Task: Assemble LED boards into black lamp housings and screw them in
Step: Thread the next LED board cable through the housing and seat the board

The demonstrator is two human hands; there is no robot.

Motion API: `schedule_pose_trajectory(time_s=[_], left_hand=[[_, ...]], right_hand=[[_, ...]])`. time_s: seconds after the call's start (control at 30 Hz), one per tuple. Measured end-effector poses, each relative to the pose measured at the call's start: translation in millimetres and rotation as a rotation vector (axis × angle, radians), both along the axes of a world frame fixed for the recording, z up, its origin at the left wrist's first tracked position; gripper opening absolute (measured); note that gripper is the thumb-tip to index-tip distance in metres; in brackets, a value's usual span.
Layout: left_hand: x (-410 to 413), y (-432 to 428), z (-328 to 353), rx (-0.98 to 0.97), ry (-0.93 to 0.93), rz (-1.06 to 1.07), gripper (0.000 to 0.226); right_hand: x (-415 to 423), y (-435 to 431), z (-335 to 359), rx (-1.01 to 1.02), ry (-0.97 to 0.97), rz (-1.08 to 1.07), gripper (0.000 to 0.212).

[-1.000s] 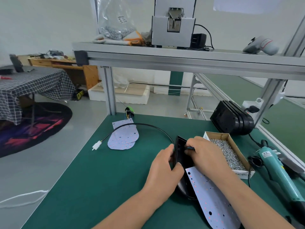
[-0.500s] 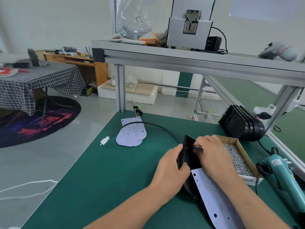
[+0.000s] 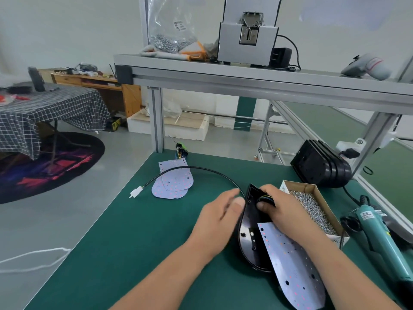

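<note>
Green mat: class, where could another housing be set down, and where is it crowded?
Free: the wide near-left mat, between the white connector, the left hand and the left edge. Crowded: the right side, with screw box, screwdriver and stacked housings.

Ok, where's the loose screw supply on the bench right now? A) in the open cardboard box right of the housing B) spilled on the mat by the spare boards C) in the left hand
A: the cardboard box beside the housing holds the screws.
</note>
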State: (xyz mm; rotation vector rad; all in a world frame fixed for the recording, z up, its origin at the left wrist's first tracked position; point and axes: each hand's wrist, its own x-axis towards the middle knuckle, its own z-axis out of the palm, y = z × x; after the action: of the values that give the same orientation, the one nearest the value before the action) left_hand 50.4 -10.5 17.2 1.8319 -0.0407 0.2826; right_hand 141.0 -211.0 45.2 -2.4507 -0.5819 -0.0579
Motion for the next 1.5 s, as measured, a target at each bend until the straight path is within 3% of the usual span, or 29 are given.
schedule_pose_trajectory(time_s=[0.17,0.2,0.27,0.33,0.43,0.53,0.63,0.7,0.8,0.87,0.97,1.17,1.4,1.5], left_hand=[[19,64,9,0.352,-0.088,0.466,0.018],[22,80,8,0.479,-0.027,0.564,0.019],[25,106,2,0.652,0.21,0.705,0.045],[22,121,-4,0.694,0.362,0.75,0.058],[20,126,-8,0.727,0.455,0.767,0.048],[19,125,-4,0.723,0.453,0.837,0.035],[15,122,4,0.703,0.364,0.895,0.035],[8,103,15,0.522,0.213,0.795,0.03],[-3,49,24,0.013,0.206,0.37,0.008],[-9,15,23,-0.137,0.261,0.107,0.03],[-11,-11,14,-0.047,0.218,-0.051,0.043],[-6,-6,2,0.058,0.135,0.038,0.022],[-10,-8,0,0.164,0.057,0.037,0.035],[-10,-7,1,0.199,0.045,0.034,0.034]], right_hand=[[1,-1,-3,0.046,-0.002,-0.003,0.025],[0,-1,-3,0.047,-0.004,-0.002,0.025],[-1,-1,-2,0.046,-0.007,0.001,0.023],[-3,0,0,0.045,-0.004,0.002,0.021],[-5,-1,2,0.064,0.002,0.005,0.02],[-6,-2,3,0.092,-0.006,0.009,0.021],[-6,-3,5,0.113,-0.011,0.006,0.022],[-7,-3,5,0.118,-0.012,0.003,0.021],[-8,0,6,0.124,-0.022,-0.011,0.021],[-6,1,6,0.136,-0.027,-0.028,0.022],[-3,2,4,0.175,-0.043,-0.028,0.023],[-1,1,8,0.181,0.009,0.065,0.023],[2,11,9,0.3,0.051,-0.123,0.02],[3,9,15,0.31,0.13,-0.076,0.017]])
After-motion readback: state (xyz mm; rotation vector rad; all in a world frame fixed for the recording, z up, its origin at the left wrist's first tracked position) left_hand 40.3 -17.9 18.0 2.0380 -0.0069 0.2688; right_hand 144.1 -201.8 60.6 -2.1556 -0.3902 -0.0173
